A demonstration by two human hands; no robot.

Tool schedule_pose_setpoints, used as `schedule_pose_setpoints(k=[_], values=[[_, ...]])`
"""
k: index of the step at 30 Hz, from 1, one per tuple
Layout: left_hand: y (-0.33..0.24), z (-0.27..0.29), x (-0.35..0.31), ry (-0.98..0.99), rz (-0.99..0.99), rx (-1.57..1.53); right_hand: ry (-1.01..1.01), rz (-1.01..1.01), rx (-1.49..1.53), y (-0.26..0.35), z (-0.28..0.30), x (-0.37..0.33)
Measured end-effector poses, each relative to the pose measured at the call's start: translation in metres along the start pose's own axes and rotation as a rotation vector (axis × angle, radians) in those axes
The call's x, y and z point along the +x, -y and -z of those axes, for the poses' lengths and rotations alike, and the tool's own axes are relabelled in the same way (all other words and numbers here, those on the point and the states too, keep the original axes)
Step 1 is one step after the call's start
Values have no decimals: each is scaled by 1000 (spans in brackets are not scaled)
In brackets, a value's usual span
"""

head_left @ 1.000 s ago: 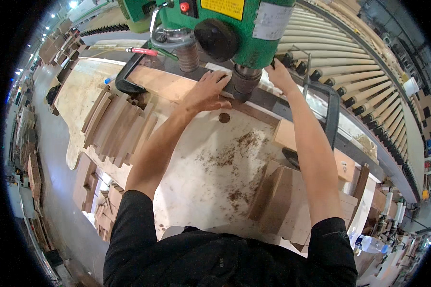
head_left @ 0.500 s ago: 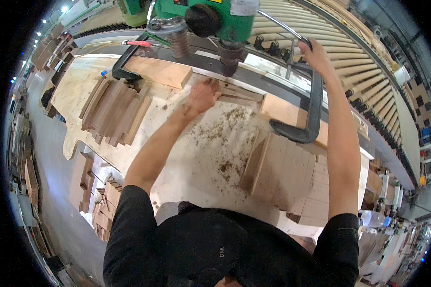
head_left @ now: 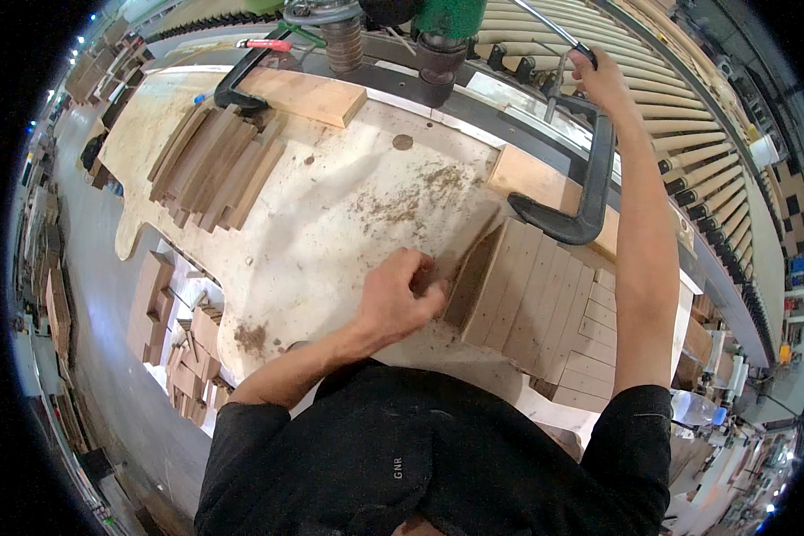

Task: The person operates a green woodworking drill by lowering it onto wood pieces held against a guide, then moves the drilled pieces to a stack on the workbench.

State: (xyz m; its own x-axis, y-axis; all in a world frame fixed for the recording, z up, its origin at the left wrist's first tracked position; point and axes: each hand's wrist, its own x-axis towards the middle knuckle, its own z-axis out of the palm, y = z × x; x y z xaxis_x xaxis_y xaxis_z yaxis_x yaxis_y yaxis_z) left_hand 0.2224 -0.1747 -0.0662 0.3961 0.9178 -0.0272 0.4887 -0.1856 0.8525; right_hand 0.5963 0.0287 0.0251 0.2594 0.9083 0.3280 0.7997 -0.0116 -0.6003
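So the left hand (head_left: pixel 400 295) has its fingers half curled, thumb and index making a small loop, and they're right at the near edge of a row of brown wood pieces (head_left: pixel 531 295) lying just to the right of them. Honestly can't tell if the fingertips actually touch the darker edge of that row or are holding a piece; nothing shows clearly in the loop. The right hand (head_left: pixel 603 82) is way out beyond the left fingers and off to the right, wrapped snugly round the black grip (head_left: pixel 584 55) of the metal lever (head_left: pixel 545 22). The chuck (head_left: pixel 439 67) sits left of the right fingers and well beyond the left ones, so the left hand is at a nice safe distance. For doing this bit well, I'd say the person should pinch one piece by its sides, lift it clear rather than drag it across its neighbours, and hold that lever steady meanwhile so the spindle doesn't drop. Also worth sweeping away the wood dust (head_left: pixel 433 186) just past the left fingers, since crumbs under a piece could tilt it. And those fingers shouldn't snag on the clamp (head_left: pixel 585 201), farther off to their right, below the right hand.
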Motion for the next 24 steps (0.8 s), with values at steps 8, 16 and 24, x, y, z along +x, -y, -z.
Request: schedule_pose_setpoints(k=[8, 16, 24], values=[[7, -19, -20, 73, -152, -57, 1, -9, 34, 13, -3, 4], [56, 55, 45, -392, -444, 387, -10, 22, 113, -21, 5, 1], [89, 280, 89, -885, 92, 1117, -7, -28, 76, -3, 1, -3]])
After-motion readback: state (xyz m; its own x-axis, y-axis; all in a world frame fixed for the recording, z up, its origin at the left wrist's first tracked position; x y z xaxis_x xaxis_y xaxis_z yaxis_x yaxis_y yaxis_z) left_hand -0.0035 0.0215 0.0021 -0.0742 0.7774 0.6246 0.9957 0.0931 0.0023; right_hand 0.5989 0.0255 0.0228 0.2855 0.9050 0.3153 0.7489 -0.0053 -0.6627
